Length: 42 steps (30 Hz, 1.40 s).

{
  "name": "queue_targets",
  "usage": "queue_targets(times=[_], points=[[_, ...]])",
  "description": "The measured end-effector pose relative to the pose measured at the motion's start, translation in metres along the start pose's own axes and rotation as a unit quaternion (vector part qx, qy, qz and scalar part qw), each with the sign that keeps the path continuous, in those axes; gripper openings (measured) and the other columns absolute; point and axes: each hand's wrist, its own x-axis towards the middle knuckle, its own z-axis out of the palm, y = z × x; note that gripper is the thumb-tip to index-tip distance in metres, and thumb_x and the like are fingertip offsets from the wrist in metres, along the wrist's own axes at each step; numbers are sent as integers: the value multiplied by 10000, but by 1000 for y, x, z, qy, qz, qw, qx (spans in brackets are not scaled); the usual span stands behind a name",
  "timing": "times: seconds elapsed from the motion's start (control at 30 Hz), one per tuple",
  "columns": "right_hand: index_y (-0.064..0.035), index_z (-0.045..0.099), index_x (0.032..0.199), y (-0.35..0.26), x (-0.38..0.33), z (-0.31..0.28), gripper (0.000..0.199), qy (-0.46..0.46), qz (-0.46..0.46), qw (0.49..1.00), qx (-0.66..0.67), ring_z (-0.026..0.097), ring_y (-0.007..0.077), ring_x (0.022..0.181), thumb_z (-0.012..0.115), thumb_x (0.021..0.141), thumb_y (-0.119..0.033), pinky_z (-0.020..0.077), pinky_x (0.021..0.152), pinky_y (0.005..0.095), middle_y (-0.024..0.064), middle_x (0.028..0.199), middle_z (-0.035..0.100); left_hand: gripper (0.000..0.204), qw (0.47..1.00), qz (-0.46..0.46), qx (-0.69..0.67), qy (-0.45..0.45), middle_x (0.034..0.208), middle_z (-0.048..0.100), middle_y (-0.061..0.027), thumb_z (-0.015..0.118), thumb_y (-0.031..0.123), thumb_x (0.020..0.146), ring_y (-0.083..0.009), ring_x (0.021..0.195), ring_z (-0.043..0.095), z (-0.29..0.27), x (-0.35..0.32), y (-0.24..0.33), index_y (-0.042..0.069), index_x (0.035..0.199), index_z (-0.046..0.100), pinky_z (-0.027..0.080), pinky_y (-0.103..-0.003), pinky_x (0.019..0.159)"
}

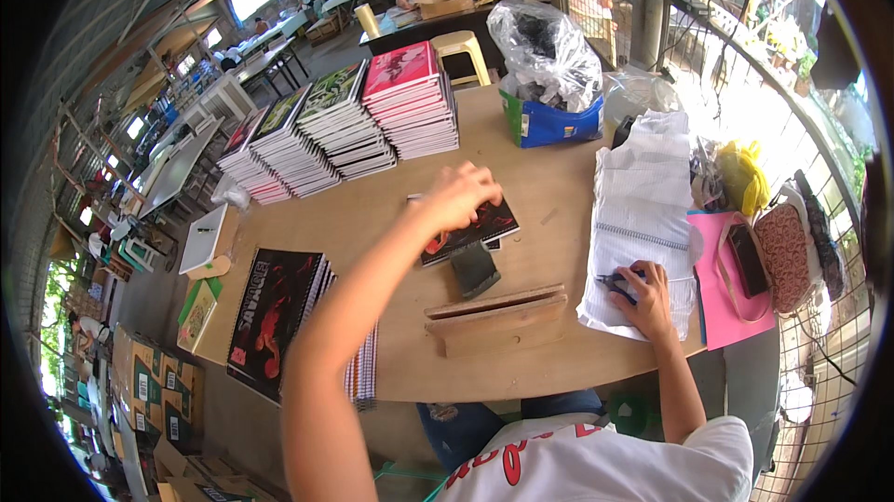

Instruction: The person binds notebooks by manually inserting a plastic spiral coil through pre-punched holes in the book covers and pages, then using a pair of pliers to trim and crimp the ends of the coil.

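My left hand [458,196] is over a dark notebook [494,223] with red artwork in the middle of the table, its bent fingers closed at the cover's far side. The hand and wrist hide part of the cover. A small dark block [475,269] sits against the notebook's near edge. Closer to me lies a slotted wooden block [498,313]. At the right, my right hand [649,302] is closed around dark-handled pliers [618,286], resting on crumpled white paper [638,167]. A thin wire coil [643,233] crosses that paper just beyond the pliers.
Tall notebook stacks [410,97] line the table's far left side. Another black-covered stack [279,316] stands near my left forearm. A blue box [559,120] with a plastic bag is at the back. Pink folder [740,306], pouch [785,255] and phone [748,258] lie far right.
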Motion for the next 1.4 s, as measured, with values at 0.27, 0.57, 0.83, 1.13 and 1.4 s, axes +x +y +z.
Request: queue_targets(times=[0.27,0.57,0.83,1.13,1.4], points=[[-104,721,1151,-3,-2,-4,498,3,10,1000,-4,545,333,1052,856,692,-239,423,963,462,114,1091,605,648,992,75,32,-94,1401,528,53,833,52,639,-239,1394,410,97,57,-7,305,1196,618,385,-574,1117],[-87,578,1413,-16,12,-37,754,91,43,994,-44,492,406,1248,809,754,-371,320,1108,556,219,1358,502,449,990,103,96,9,905,696,-8,889,163,590,-248,1010,687,60,31,-33,158,988,683,467,-510,1032],[-49,327,1565,-101,73,-26,1080,81,65,922,373,352,381,1438,933,680,-179,381,1136,479,232,1550,332,322,872,-203,-163,415,784,618,-36,894,98,628,-218,720,615,-105,-73,57,21,833,659,476,-325,660],[53,679,1197,-181,107,-26,241,-74,-34,781,619,665,185,1026,664,959,14,551,914,334,120,1103,716,302,586,-232,-502,592,933,647,-24,848,41,798,-121,867,606,-36,-162,112,10,994,620,496,-269,848],[-2,704,1130,-204,99,10,206,-68,-54,851,519,576,94,661,624,947,49,510,632,259,78,825,688,461,595,-253,-488,587,1236,579,-89,680,210,995,-172,1149,554,48,-215,108,-5,1324,439,425,-368,1056]])
